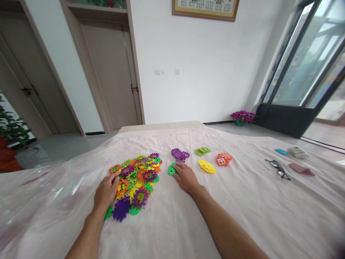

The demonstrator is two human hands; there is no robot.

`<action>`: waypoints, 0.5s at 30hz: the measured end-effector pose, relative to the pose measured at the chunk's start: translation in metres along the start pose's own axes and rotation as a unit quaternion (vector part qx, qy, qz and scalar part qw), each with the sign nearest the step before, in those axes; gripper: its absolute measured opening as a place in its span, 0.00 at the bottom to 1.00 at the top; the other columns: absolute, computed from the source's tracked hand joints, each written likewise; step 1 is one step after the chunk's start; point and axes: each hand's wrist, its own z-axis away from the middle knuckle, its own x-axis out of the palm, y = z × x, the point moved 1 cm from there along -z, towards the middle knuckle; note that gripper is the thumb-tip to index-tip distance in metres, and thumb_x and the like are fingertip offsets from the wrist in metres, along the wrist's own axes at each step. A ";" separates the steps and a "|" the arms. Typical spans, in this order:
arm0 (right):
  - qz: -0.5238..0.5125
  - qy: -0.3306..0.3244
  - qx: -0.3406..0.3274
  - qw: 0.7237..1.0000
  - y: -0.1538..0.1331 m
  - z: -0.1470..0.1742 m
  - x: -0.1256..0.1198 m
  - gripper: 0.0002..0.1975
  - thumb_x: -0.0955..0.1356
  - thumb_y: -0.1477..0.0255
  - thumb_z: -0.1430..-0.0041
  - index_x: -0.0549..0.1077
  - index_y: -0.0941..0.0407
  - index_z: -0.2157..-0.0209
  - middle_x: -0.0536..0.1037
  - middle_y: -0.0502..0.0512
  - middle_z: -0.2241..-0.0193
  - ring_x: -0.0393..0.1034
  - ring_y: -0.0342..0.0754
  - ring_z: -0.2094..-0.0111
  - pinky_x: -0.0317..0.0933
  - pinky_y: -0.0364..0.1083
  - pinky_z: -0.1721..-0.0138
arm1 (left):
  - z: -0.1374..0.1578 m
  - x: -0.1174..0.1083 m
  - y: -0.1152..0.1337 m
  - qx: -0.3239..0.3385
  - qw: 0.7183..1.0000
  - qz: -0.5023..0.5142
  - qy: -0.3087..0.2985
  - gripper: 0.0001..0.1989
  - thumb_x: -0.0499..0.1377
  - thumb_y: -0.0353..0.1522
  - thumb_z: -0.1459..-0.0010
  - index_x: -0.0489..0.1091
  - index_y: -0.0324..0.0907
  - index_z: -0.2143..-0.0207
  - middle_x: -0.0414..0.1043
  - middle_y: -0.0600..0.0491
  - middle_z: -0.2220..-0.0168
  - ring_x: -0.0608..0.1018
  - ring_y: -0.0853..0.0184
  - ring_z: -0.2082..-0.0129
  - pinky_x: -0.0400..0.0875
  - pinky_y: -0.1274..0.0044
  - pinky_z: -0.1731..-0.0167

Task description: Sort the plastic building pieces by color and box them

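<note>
A mixed heap of toothed plastic building pieces (140, 176) in purple, green, orange and yellow lies on the cloth. At its left edge rests my left hand (106, 191), fingers curled against the pieces. Whatever is under those fingers is hidden. To the right of the heap, my right hand (186, 177) has its fingers closed at a green gear-shaped piece (171, 169), partly covered by them. Just beyond lie purple pieces (178, 154). Farther right are small groups of lime green pieces (202, 151), yellow pieces (207, 167) and orange pieces (223, 159).
A pale cloth (172, 223) covers the table. Clear plastic wrapping (61, 194) spreads at the left. On the right lie eyeglasses (279, 168), a pink folded cloth (301, 169), a blue item (281, 151) and a white packet (298, 152).
</note>
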 end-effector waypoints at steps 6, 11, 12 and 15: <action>0.000 0.007 0.002 1.000 -0.002 0.000 -0.002 0.19 0.62 0.64 0.32 0.69 0.50 0.42 0.69 0.57 0.41 0.62 0.53 0.41 0.54 0.51 0.41 | 0.001 -0.003 0.004 -0.001 1.000 0.011 -0.001 0.22 0.48 0.43 0.37 0.74 0.46 0.49 0.71 0.48 0.44 0.73 0.57 0.45 0.65 0.69 0.44; 0.002 0.002 0.008 1.000 -0.003 -0.002 -0.001 0.19 0.63 0.64 0.33 0.69 0.50 0.42 0.69 0.57 0.41 0.61 0.53 0.41 0.54 0.52 0.41 | 0.000 -0.003 0.004 0.001 1.000 0.013 0.003 0.22 0.48 0.42 0.38 0.74 0.46 0.49 0.72 0.49 0.44 0.73 0.58 0.45 0.66 0.70 0.45; 0.002 0.001 0.010 1.000 -0.003 -0.002 -0.001 0.19 0.63 0.64 0.33 0.69 0.50 0.42 0.69 0.57 0.41 0.61 0.53 0.41 0.54 0.52 0.41 | 0.000 -0.002 0.003 0.002 1.000 0.011 0.003 0.22 0.48 0.43 0.38 0.74 0.46 0.49 0.72 0.49 0.44 0.73 0.58 0.45 0.66 0.70 0.45; 0.002 0.002 0.010 1.000 -0.002 -0.002 0.000 0.20 0.63 0.64 0.33 0.69 0.50 0.42 0.69 0.57 0.41 0.61 0.53 0.41 0.54 0.52 0.41 | 0.000 -0.002 0.003 0.006 1.000 0.003 0.003 0.23 0.47 0.43 0.38 0.74 0.45 0.49 0.72 0.48 0.45 0.73 0.58 0.45 0.66 0.70 0.45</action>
